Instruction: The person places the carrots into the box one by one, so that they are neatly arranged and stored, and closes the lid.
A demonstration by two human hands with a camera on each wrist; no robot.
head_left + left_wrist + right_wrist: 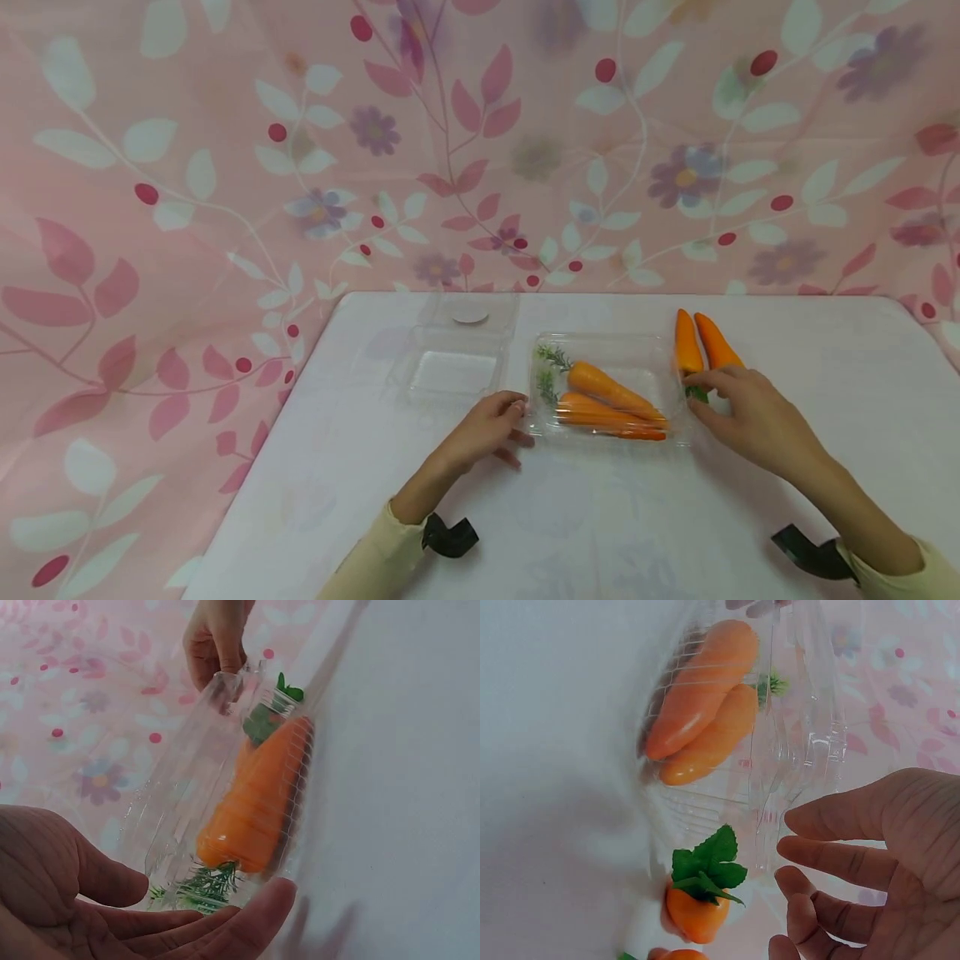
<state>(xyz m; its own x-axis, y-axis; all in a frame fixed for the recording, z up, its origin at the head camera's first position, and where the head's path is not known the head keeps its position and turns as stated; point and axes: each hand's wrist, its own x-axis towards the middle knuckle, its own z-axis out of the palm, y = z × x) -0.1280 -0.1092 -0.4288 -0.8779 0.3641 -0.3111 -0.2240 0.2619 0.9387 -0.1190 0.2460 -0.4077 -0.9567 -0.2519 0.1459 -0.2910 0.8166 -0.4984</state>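
Observation:
A clear plastic clamshell box (pixel 600 343) lies on the table with two orange carrots inside, an upper one (pixel 611 390) and a lower one (pixel 600 412). Their feathery green tops point left. At the box's left end is my left hand (pixel 483 429), thumb and fingers extended around the corner; whether it touches is unclear. My right hand (pixel 757 417) hovers by the box's right end with relaxed fingers and nothing in them. Beside it lie two more orange carrots, a left one (pixel 686 342) and a right one (pixel 716 342). Leafy green tops (pixel 709 866) show in the right wrist view.
To the left on the white table (pixel 337 500) stands another clear clamshell box (pixel 457 371) with its lid (pixel 468 315) raised. A pink floral cloth (pixel 480 167) hangs along the back. Dark wrist straps (pixel 450 537) hang from both sleeves.

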